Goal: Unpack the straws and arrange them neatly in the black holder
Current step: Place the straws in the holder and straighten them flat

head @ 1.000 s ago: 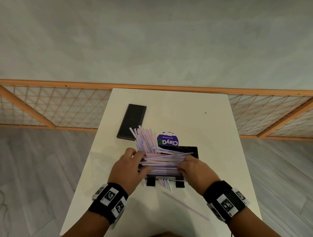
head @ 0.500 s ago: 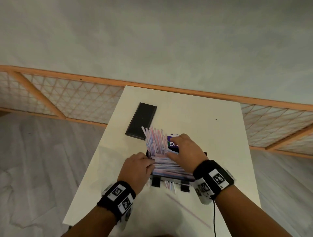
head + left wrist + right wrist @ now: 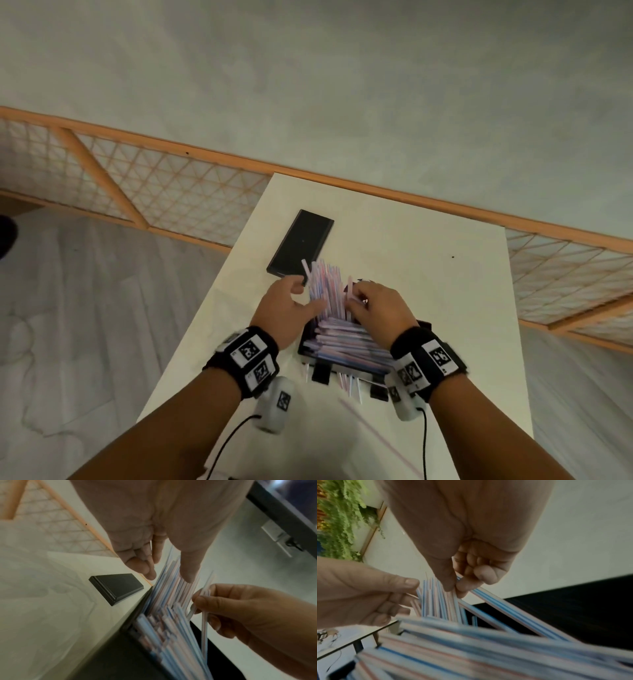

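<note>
The black holder (image 3: 304, 346) stands on the white table (image 3: 428, 274), packed with pink and blue striped straws (image 3: 346, 346) lying flat. A further bunch of straws (image 3: 325, 284) leans up out of its far left corner. My left hand (image 3: 305, 298) holds this bunch from the left, thumb on the near side and fingers on the far side; the left wrist view shows the bunch (image 3: 171, 582) between them. My right hand (image 3: 352, 298) pinches a couple of straws (image 3: 496, 604) at the bunch's right side between thumb and forefinger.
A flat black lid (image 3: 301, 243) lies just beyond the hands, near the table's left edge. One loose straw (image 3: 376, 435) lies on the near part of the table, and several straw ends (image 3: 347, 383) stick out under the holder's front. A wooden lattice fence runs behind.
My left hand rose from the holder's left end to the leaning bunch. My right hand left the flat stack, passed over the purple label, and now pinches straws at the bunch.
</note>
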